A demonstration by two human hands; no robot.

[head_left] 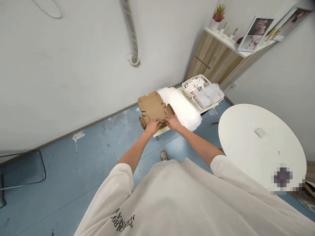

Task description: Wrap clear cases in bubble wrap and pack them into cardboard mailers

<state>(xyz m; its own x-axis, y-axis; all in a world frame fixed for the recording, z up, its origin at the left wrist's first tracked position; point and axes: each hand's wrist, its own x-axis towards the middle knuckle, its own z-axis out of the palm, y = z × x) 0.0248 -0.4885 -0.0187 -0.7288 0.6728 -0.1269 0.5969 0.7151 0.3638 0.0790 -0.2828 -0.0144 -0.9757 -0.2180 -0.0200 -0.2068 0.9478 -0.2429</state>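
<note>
A brown cardboard box (pixel 152 105) lies partly unfolded on a low yellow-topped table (pixel 161 131), its lid spread toward the wall and its side flaps raised. My left hand (pixel 153 126) grips the near edge of the box at its left part, fingers bent over the cardboard. At the right part of the same edge, my right hand (pixel 173 122) has its fingers curled on the flap. More folded cardboard shows under my hands, partly hidden by them. Just right of the box lies a puffy white roll of wrapping (pixel 183 109).
Two white baskets, one with small packets (pixel 195 86) and one with clear bags (pixel 209 96), stand behind the roll. A round white table (pixel 258 144) is at the right. A wooden cabinet (pixel 216 52) stands at the back, and a metal frame (pixel 41 167) at the left.
</note>
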